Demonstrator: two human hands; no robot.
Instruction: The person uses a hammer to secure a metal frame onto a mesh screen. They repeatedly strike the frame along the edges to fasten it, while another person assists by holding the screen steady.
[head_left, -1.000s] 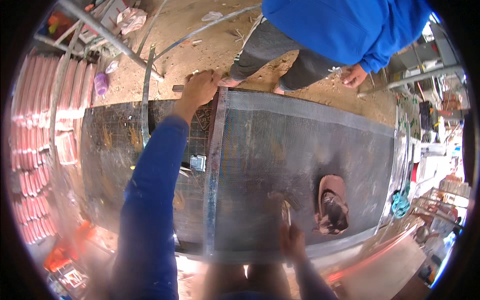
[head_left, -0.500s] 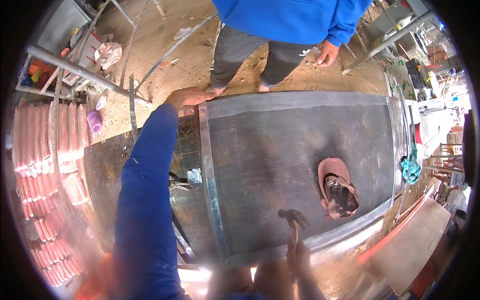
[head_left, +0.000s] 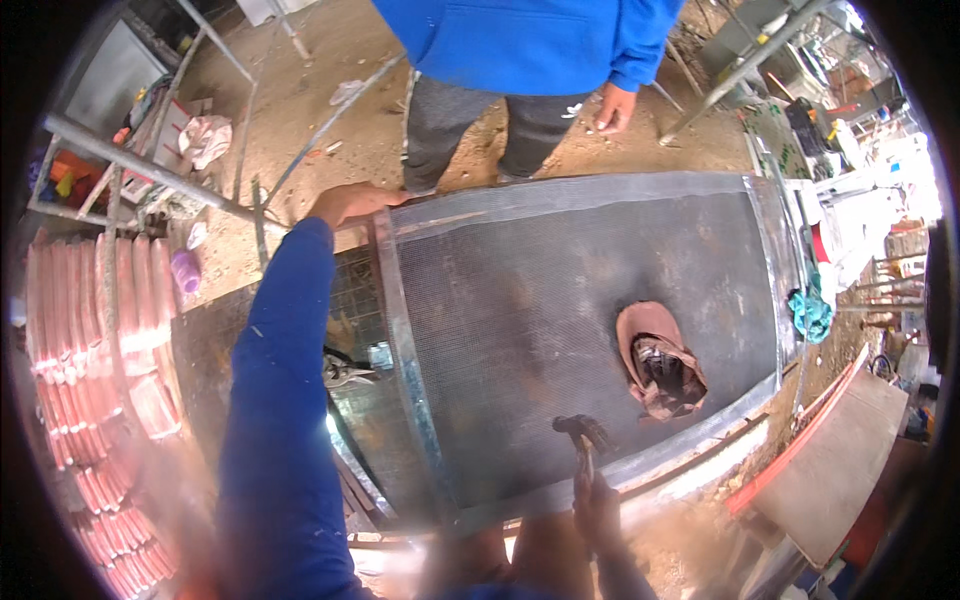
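Note:
A flat frame covered in dark wire mesh [head_left: 500, 300], with shiny metal strips along its edges, lies across a low work surface. My left hand [head_left: 352, 203] grips its far left corner, the arm stretched forward in a blue sleeve. Near the front edge, my right hand [head_left: 597, 510] is closed round the handle of a claw hammer [head_left: 582, 432], its head held over the mesh. A brown cap [head_left: 660, 360] rests upturned on the mesh, right of the hammer. Left of the frame, snips [head_left: 345, 370] lie beside a small pale blue packet [head_left: 380, 356].
Across the frame stands a person in a blue hooded top [head_left: 530, 45], one arm hanging. Stacked pinkish bundles [head_left: 100, 310] fill the left side. Metal poles [head_left: 150, 160] cross the far left. A teal cloth [head_left: 811, 312] hangs at the right; a board [head_left: 830, 470] leans at the lower right.
The view has shifted, so most of the scene sits farther left. My left hand stays on the frame's corner, and the hammer stays in my right hand at nearly the same spot.

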